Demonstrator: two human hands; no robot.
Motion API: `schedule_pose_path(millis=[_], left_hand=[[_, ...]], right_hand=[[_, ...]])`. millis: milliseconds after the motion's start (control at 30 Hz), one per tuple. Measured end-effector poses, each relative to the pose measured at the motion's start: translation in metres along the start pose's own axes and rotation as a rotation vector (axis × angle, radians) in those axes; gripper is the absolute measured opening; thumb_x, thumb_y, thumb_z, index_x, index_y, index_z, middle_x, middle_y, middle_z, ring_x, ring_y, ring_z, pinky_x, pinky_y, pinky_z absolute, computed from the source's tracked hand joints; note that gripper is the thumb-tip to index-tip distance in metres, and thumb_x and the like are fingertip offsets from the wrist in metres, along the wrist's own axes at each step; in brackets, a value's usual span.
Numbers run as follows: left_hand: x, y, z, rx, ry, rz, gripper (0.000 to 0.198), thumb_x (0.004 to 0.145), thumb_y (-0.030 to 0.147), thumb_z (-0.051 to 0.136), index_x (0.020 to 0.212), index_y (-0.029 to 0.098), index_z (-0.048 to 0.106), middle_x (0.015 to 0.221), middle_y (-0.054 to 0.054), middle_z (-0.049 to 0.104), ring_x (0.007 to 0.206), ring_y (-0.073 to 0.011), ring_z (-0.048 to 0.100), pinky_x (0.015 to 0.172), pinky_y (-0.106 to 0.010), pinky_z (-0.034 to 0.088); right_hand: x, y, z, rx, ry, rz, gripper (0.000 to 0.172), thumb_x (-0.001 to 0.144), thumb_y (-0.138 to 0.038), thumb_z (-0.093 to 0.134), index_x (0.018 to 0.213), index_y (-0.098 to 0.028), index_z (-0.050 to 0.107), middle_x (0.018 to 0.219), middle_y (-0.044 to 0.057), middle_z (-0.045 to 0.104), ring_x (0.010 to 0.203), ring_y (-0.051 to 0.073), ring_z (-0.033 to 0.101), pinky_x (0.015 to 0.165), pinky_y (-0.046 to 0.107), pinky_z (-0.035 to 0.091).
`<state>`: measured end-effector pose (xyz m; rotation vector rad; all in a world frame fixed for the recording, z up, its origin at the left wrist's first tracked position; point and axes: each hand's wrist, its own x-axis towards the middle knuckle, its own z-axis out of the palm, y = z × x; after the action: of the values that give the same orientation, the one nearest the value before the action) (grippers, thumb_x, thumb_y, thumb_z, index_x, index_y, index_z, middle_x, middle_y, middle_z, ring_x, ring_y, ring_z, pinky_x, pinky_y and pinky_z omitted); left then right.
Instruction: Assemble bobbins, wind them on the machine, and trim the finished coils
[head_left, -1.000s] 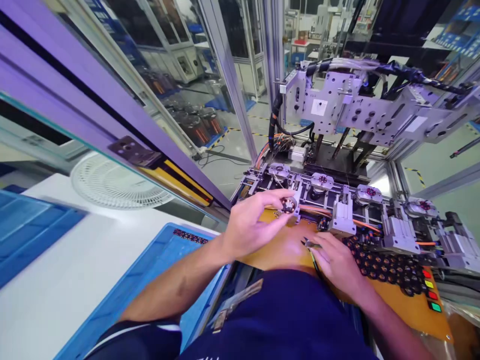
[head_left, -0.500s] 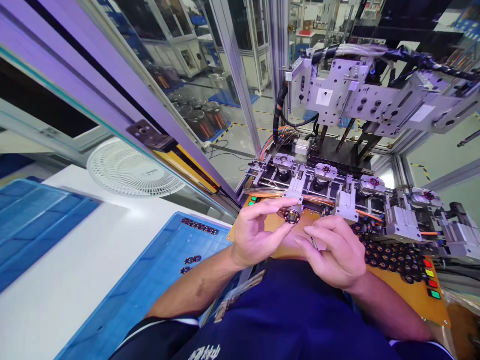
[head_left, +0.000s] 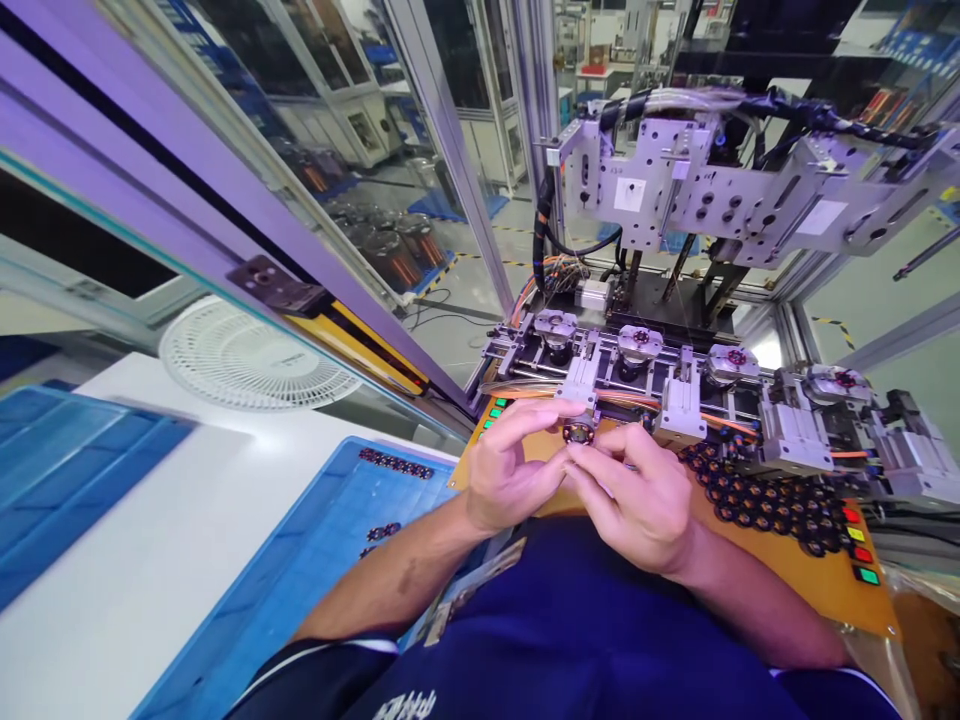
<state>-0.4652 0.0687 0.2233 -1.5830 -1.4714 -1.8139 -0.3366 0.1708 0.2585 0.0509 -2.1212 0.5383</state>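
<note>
My left hand (head_left: 510,470) pinches a small round wound stator (head_left: 577,433) between thumb and forefinger, above the orange work panel (head_left: 810,580). My right hand (head_left: 637,495) is closed and pressed against the stator from the right; in the frames before it held a thin metal tool, which is hidden now. Both hands meet just in front of the winding machine's row of round fixtures (head_left: 637,345). A heap of dark stators (head_left: 765,505) lies on the panel to the right of my hands.
A blue tray (head_left: 330,530) with a few stators sits at my left on a white table (head_left: 150,560). A white fan guard (head_left: 255,355) lies behind glass. Coloured buttons (head_left: 862,555) line the panel's right edge. The machine's metal head (head_left: 720,195) hangs above the fixtures.
My left hand lifted the stator off the machine's edge and drew it toward me. My right hand rose from the panel with the thin tool and closed in on the stator.
</note>
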Motion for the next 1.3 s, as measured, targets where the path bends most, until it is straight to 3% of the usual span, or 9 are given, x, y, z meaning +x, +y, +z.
schedule_pose_path(millis=[267, 433, 667, 833, 1033, 1100, 1167, 1233, 1300], left_hand=[[-0.006, 0.006, -0.001, 0.089, 0.048, -0.050, 0.074, 0.069, 0.006, 0.081, 0.131, 0.029, 0.048, 0.110, -0.004, 0.074, 0.094, -0.0199, 0.073, 0.075, -0.033, 0.063], [-0.009, 0.014, -0.005, 0.158, 0.028, 0.064, 0.076, 0.071, 0.003, 0.078, 0.136, 0.028, 0.047, 0.113, -0.006, 0.075, 0.096, -0.0194, 0.074, 0.077, -0.034, 0.063], [-0.016, 0.019, -0.011, 0.344, -0.034, 0.266, 0.069, 0.075, 0.005, 0.075, 0.136, 0.021, 0.047, 0.120, -0.012, 0.073, 0.098, -0.0184, 0.074, 0.081, -0.032, 0.063], [-0.019, 0.025, -0.014, 0.330, -0.021, 0.274, 0.074, 0.073, 0.001, 0.075, 0.138, 0.019, 0.045, 0.116, -0.013, 0.074, 0.096, -0.0192, 0.075, 0.080, -0.031, 0.064], [-0.014, 0.030, -0.014, 0.227, 0.050, 0.114, 0.079, 0.073, 0.005, 0.077, 0.141, 0.027, 0.045, 0.111, -0.009, 0.076, 0.094, -0.0208, 0.075, 0.078, -0.033, 0.064], [-0.028, 0.031, -0.019, 0.217, 0.087, 0.069, 0.081, 0.071, 0.006, 0.079, 0.141, 0.028, 0.045, 0.110, -0.009, 0.076, 0.092, -0.0210, 0.075, 0.077, -0.034, 0.064], [-0.060, 0.033, -0.028, 0.227, 0.054, -0.034, 0.076, 0.069, 0.010, 0.081, 0.136, 0.028, 0.050, 0.106, -0.009, 0.076, 0.089, -0.0214, 0.074, 0.077, -0.035, 0.064], [-0.108, 0.034, -0.039, 0.252, -0.139, -0.271, 0.052, 0.071, 0.018, 0.082, 0.119, 0.025, 0.062, 0.100, -0.007, 0.076, 0.089, -0.0212, 0.074, 0.081, -0.036, 0.062], [-0.164, 0.029, -0.049, 0.261, -0.478, -0.778, 0.023, 0.080, 0.028, 0.075, 0.101, 0.023, 0.068, 0.105, -0.007, 0.074, 0.098, -0.0198, 0.072, 0.090, -0.034, 0.059]], right_hand=[[-0.013, -0.008, -0.005, 0.057, 0.015, -0.015, 0.017, 0.088, -0.009, 0.062, 0.104, -0.017, 0.064, 0.071, 0.001, 0.065, 0.059, 0.010, 0.057, 0.054, 0.023, 0.046], [-0.019, -0.009, 0.000, -0.088, -0.015, -0.116, 0.031, 0.086, -0.009, 0.064, 0.117, -0.011, 0.060, 0.070, 0.002, 0.062, 0.059, 0.012, 0.056, 0.057, 0.026, 0.044], [-0.013, -0.021, 0.001, -0.213, -0.125, -0.081, 0.009, 0.092, -0.012, 0.058, 0.099, -0.010, 0.064, 0.065, 0.002, 0.059, 0.057, 0.012, 0.054, 0.055, 0.027, 0.041], [-0.019, -0.024, 0.002, -0.100, -0.056, -0.039, 0.007, 0.090, -0.009, 0.061, 0.095, -0.014, 0.064, 0.065, 0.000, 0.059, 0.056, 0.010, 0.054, 0.055, 0.025, 0.041], [-0.033, -0.029, -0.005, 0.059, -0.057, -0.136, 0.019, 0.084, -0.007, 0.065, 0.100, -0.016, 0.061, 0.064, -0.001, 0.060, 0.054, 0.011, 0.055, 0.056, 0.024, 0.046], [-0.040, -0.032, -0.012, 0.130, -0.112, -0.116, 0.020, 0.084, -0.006, 0.064, 0.101, -0.016, 0.061, 0.064, -0.001, 0.060, 0.054, 0.010, 0.055, 0.055, 0.023, 0.047], [-0.052, -0.031, -0.019, 0.144, -0.166, -0.064, 0.017, 0.085, -0.006, 0.062, 0.099, -0.016, 0.062, 0.063, 0.000, 0.060, 0.054, 0.010, 0.055, 0.054, 0.022, 0.046], [-0.068, -0.027, -0.026, 0.123, -0.213, 0.046, 0.014, 0.087, -0.006, 0.061, 0.095, -0.016, 0.063, 0.063, -0.001, 0.060, 0.053, 0.009, 0.053, 0.053, 0.022, 0.044], [-0.089, -0.020, -0.032, 0.091, -0.242, 0.190, 0.011, 0.088, -0.006, 0.060, 0.091, -0.016, 0.064, 0.062, -0.001, 0.057, 0.053, 0.009, 0.052, 0.052, 0.021, 0.043]])
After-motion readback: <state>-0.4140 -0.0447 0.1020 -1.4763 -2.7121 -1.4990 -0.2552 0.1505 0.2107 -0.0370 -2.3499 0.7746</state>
